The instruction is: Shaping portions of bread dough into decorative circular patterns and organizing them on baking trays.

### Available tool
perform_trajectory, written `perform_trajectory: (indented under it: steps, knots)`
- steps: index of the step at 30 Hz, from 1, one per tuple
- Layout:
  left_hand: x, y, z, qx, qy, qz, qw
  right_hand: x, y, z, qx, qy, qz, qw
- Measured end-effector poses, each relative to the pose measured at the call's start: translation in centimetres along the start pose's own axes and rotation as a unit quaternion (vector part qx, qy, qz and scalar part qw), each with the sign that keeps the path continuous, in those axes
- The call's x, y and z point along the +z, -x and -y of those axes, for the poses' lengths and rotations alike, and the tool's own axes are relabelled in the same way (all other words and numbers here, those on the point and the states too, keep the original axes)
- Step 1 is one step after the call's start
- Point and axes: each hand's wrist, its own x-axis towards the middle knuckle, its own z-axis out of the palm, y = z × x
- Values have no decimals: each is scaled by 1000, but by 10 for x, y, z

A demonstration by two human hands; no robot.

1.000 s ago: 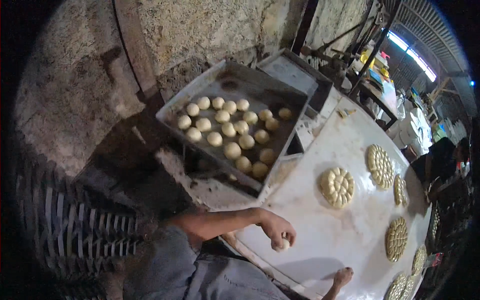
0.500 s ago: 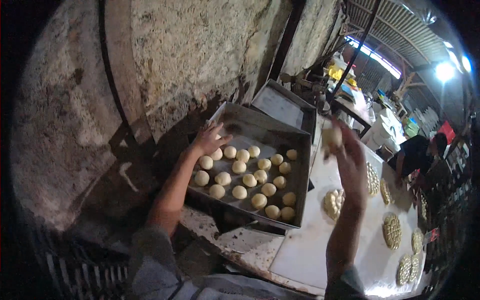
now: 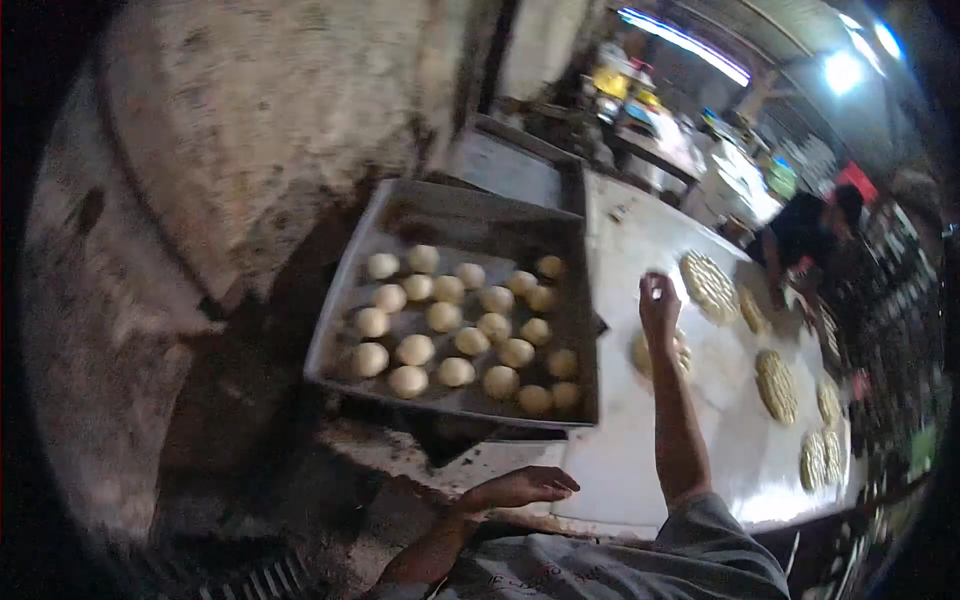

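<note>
My right hand (image 3: pixel 658 310) is over the white tabletop with its fingers curled in. A small pale spot shows between thumb and fingers; whether it is dough or the table behind cannot be made out. Just beyond that wrist lies a bumpy dough piece (image 3: pixel 642 352), partly hidden by my hand and forearm. My left hand (image 3: pixel 520 488) is near the table's front edge, below the tray, fingers stretched out and holding nothing. Several round dough balls (image 3: pixel 415 349) sit apart from one another in a deep metal tray (image 3: pixel 338 335) on the left.
A second metal tray (image 3: pixel 510 170) stands behind the first, by the rough wall (image 3: pixel 290 120). More patterned dough pieces, among them a large round one (image 3: pixel 712 288) and an oval (image 3: pixel 776 387), lie on the tabletop (image 3: pixel 610 470). Another person (image 3: pixel 800 240) is at the far right side.
My left hand has left the far left corner of the tray and come down to the table's front edge. My right hand, earlier raised with a dough ball, is lower. The view has turned right.
</note>
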Motion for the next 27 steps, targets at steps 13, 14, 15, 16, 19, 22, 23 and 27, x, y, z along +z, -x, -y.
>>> perform_trajectory:
  steps: [13,14,15,16,19,22,23,27]
  knots:
    - [-9,-355,82,-96,-419,-527,733,-344,284,-325,283,405,-138,859]
    - [-40,-380,79,-93,-461,-564,679,-346,272,-331,282,392,-134,865]
    - [-51,-404,73,-88,-426,-635,638,-349,264,-337,289,366,-142,873]
    - [-67,-421,63,-125,-436,-612,647,-347,263,-335,301,339,-147,879]
    - [-86,-458,37,-159,-379,-588,696,-352,243,-338,314,306,-144,887]
    - [-107,-435,59,-108,-231,-615,746,-352,232,-339,299,283,-124,903]
    - [-100,-424,63,-93,-116,-629,763,-354,233,-338,281,290,-118,907]
    - [-40,-357,78,-46,26,-518,854,-357,244,-348,240,289,-101,921]
